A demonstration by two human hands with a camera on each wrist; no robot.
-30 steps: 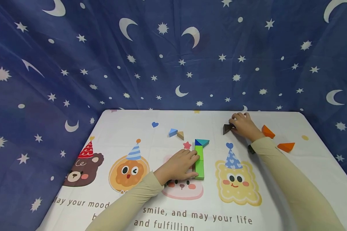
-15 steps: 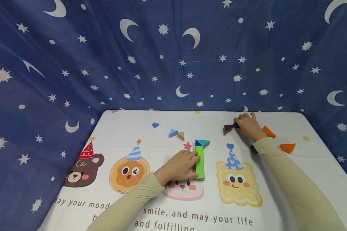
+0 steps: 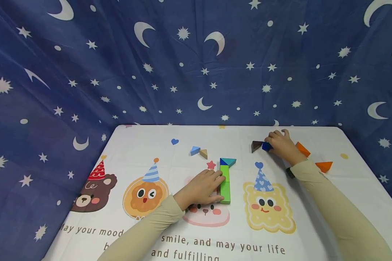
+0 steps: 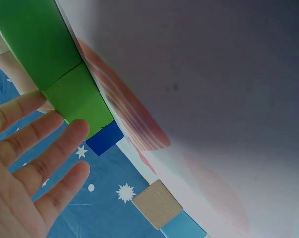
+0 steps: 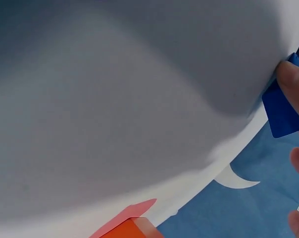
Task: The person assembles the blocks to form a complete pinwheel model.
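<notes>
My left hand [image 3: 201, 186] rests against two green blocks [image 3: 225, 192] set end to end, its fingers fairly straight along their side. In the left wrist view the fingertips [image 4: 80, 130] lie on the lighter green block [image 4: 85, 101]. At the far end of the green pair sit a small blue triangle [image 3: 223, 161] and a teal triangular block [image 3: 229, 162]. Farther back on the right, my right hand [image 3: 281, 145] pinches a dark blue block [image 3: 266, 146]; its thumb presses the block's face in the right wrist view. Just left of it stands a dark brown triangular block [image 3: 256, 146].
Two orange blocks [image 3: 324, 166] lie right of my right wrist, one partly behind it. A light blue block [image 3: 195, 150] and a tan wooden one [image 3: 204, 153] sit together at the back middle. A starry blue curtain [image 3: 196, 72] hangs behind the printed white tablecloth [image 3: 143, 145].
My right hand has shifted slightly right from beside the brown block, and the dark blue block it pinches has come into view. My left hand stays put on the green blocks.
</notes>
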